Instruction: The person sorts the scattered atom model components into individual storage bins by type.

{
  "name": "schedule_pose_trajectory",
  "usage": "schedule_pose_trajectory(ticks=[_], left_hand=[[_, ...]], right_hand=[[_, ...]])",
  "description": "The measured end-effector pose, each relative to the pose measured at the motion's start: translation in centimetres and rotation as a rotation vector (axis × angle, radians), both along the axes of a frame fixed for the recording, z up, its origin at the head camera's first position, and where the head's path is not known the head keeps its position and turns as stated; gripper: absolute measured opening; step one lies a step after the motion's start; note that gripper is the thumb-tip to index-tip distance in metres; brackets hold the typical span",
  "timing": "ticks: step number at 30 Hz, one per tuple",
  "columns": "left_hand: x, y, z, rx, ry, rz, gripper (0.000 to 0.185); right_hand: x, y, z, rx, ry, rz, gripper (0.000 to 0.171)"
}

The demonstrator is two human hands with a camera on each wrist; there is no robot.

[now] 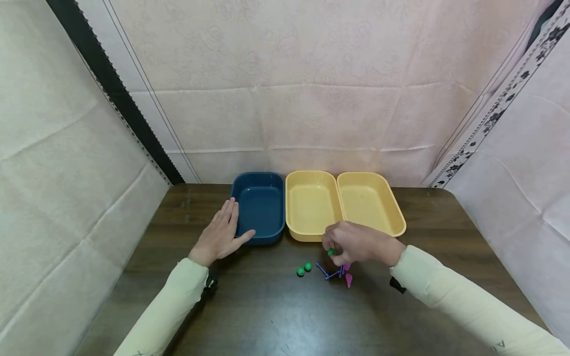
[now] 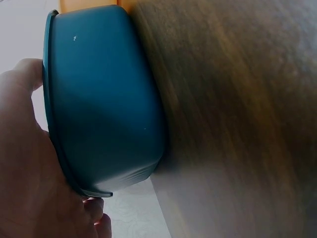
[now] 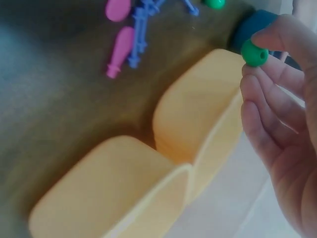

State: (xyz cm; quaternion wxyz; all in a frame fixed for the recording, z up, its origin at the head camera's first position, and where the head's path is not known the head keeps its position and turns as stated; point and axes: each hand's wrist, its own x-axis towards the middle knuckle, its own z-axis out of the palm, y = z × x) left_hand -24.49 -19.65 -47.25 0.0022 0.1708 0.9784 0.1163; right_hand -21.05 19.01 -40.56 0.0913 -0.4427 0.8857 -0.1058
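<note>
Head view shows my dark wooden table [image 1: 267,306] closed in by pale pink patterned cloth [image 1: 311,89] hung behind it and down both sides, with a black strip [image 1: 116,94] running diagonally along the left hanging and a dark floral border [image 1: 503,109] along the right one. At the back of the table stands a blue tray [image 1: 260,206], and I place everything else from it. Just to its right, touching its side, sits a yellow tray [image 1: 311,205], and a second yellow tray [image 1: 371,202] presses against that one further right. My left hand [image 1: 221,232] lies flat with fingers straight against the blue tray's left wall and the thumb reaching along its near wall; the left wrist view shows the palm [image 2: 25,163] pressed to the rim. My right hand [image 1: 356,243] hovers to the right of the blue tray, just in front of the first yellow tray, fingertips pinched on a small green bead [image 1: 331,252]; the right wrist view shows that bead [image 3: 254,53] held between thumb and forefinger, off the table. In front and to the right of the blue tray, on the bare wood, lie two more green beads [image 1: 304,269], and just right of them a tangle of purple sticks [image 1: 328,273] and pink peg pieces [image 1: 349,280]. Both my sleeves [image 1: 178,296] are pale cream.
</note>
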Motion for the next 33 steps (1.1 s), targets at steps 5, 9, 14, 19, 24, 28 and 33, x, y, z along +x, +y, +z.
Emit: schedule_pose_trajectory(ticks=[5, 9, 14, 19, 24, 28, 33], left_hand=[[0.0, -0.1, 0.0, -0.004, -0.002, -0.002, 0.107], [0.0, -0.1, 0.0, -0.005, -0.007, 0.0, 0.107], [0.0, -0.1, 0.0, -0.004, -0.012, 0.002, 0.107], [0.0, 0.0, 0.0, -0.001, -0.006, 0.001, 0.107], [0.0, -0.1, 0.0, -0.002, -0.009, 0.004, 0.107], [0.0, -0.1, 0.0, -0.005, -0.014, 0.004, 0.107], [0.1, 0.0, 0.1, -0.005, -0.015, 0.003, 0.107]], right_hand=[[-0.9, -0.6, 1.3, -0.011, 0.033, 0.018, 0.014], [-1.7, -1.4, 2.2, -0.001, 0.053, 0.025, 0.013], [-2.7, -2.5, 2.9, 0.01, 0.053, 0.021, 0.012], [-3.9, -3.7, 3.3, -0.003, 0.08, 0.049, 0.01], [-5.0, -5.2, 3.3, -0.028, 0.11, 0.074, 0.009], [-5.7, -6.4, 3.0, -0.032, 0.124, 0.061, 0.009], [-6.4, -7.7, 2.3, -0.061, 0.113, 0.03, 0.009]])
